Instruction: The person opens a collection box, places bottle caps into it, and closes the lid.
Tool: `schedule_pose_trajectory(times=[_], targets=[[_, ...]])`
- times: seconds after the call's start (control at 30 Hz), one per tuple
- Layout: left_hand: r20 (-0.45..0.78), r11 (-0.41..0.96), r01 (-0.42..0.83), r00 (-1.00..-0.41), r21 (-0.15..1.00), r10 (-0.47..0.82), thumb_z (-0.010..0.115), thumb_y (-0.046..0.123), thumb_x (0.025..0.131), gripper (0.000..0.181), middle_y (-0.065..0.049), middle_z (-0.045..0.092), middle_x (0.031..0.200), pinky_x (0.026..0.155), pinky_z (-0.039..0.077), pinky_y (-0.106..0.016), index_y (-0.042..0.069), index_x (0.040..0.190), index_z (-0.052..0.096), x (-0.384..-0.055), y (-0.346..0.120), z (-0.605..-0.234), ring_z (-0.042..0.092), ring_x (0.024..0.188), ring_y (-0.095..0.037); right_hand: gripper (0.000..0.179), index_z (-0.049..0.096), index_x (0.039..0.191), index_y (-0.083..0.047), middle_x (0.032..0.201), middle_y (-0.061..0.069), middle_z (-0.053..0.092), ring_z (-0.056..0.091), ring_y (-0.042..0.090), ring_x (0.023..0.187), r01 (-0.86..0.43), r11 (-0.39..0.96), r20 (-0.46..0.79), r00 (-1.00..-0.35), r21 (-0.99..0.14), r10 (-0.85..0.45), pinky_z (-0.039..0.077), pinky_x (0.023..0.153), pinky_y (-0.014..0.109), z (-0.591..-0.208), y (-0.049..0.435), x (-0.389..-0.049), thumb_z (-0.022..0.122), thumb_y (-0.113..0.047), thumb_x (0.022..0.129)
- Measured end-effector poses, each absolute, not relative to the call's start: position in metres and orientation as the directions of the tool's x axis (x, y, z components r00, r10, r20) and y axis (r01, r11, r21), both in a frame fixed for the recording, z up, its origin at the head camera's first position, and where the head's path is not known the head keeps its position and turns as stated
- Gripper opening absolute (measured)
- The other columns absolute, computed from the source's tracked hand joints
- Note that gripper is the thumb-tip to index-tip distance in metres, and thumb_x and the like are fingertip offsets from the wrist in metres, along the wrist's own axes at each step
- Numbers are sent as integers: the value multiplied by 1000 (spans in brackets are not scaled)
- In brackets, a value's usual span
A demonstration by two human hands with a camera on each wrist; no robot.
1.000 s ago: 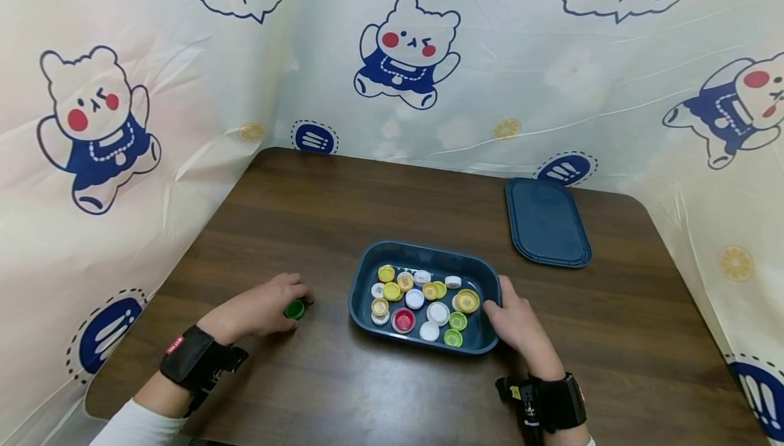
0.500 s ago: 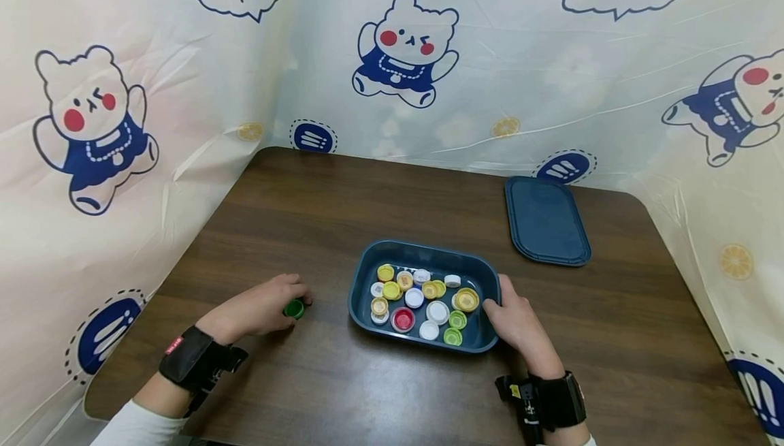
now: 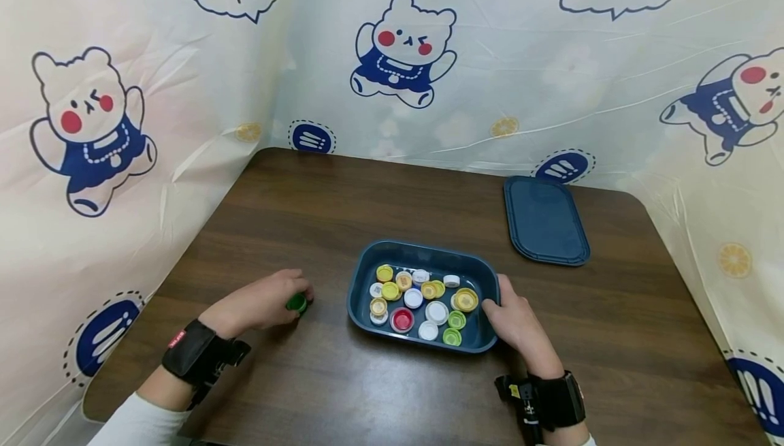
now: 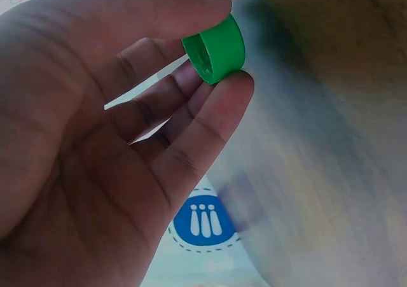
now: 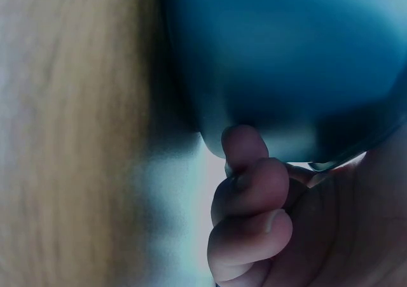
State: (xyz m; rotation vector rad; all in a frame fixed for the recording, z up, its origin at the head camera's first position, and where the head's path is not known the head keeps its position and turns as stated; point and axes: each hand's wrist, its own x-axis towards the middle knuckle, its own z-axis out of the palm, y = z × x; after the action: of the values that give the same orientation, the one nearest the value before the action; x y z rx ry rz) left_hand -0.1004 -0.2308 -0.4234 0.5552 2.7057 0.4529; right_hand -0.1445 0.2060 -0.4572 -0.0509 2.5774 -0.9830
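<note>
My left hand (image 3: 263, 301) pinches a green bottle cap (image 4: 226, 48) between thumb and fingers, left of the tray; the cap's hollow side shows in the left wrist view. My right hand (image 3: 517, 320) grips the right end of a dark blue rectangular tray (image 3: 429, 250), thumb over the rim and fingers against the outer wall (image 5: 273, 64). Inside the tray lie several bottle caps: yellow ones such as a large yellow cap (image 3: 466, 299), white ones such as a white cap (image 3: 437, 312), light green ones such as a green cap (image 3: 452, 336), and a red cap (image 3: 401, 320).
A dark blue flat lid (image 3: 547, 221) lies at the back right of the brown wooden table (image 3: 343, 194). A printed curtain (image 3: 502, 44) with cartoon bears hangs around the table's back and sides. Black wrist bands with cameras (image 3: 199, 357) sit on both wrists.
My left hand has tilted the green cap and shifted it slightly up and to the right. The right hand keeps its grip on the tray, which stays in place.
</note>
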Motion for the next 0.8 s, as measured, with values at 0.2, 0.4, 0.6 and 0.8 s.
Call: schedule_pose_trajectory(times=[0.2, 0.4, 0.6, 0.8], targets=[[-255, 870, 327, -864, 369, 433, 79, 5, 85, 25, 1, 58, 102, 79, 55, -35, 14, 106, 70, -107, -225, -415, 55, 92, -16, 54, 31, 151, -11, 135, 29, 57, 63, 30, 98, 102, 756, -338, -927, -646, -164, 52, 80, 45, -457, 206, -145, 46, -22, 100], [-238, 882, 357, -868, 308, 435, 78, 8, 86, 24, 1, 56, 97, 75, 54, -32, 10, 108, 69, -119, -219, -407, 53, 85, -15, 54, 32, 150, -11, 134, 29, 58, 63, 29, 97, 102, 755, -337, -927, -647, -163, 52, 78, 43, -456, 206, -145, 46, -21, 100], [-202, 866, 415, -856, 280, 476, 78, 8, 87, 27, -1, 57, 100, 79, 56, -34, 8, 112, 68, -131, -201, -386, 54, 88, -16, 54, 32, 151, -12, 135, 28, 57, 63, 28, 96, 117, 753, -349, -924, -647, -157, 51, 76, 41, -456, 206, -144, 46, -22, 100], [-203, 845, 478, -826, 241, 526, 79, 11, 88, 27, 0, 58, 99, 82, 57, -33, 12, 113, 70, -145, -172, -366, 55, 89, -16, 54, 31, 151, -12, 135, 29, 57, 63, 28, 96, 112, 750, -339, -928, -651, -156, 52, 77, 41, -456, 205, -144, 46, -21, 100]])
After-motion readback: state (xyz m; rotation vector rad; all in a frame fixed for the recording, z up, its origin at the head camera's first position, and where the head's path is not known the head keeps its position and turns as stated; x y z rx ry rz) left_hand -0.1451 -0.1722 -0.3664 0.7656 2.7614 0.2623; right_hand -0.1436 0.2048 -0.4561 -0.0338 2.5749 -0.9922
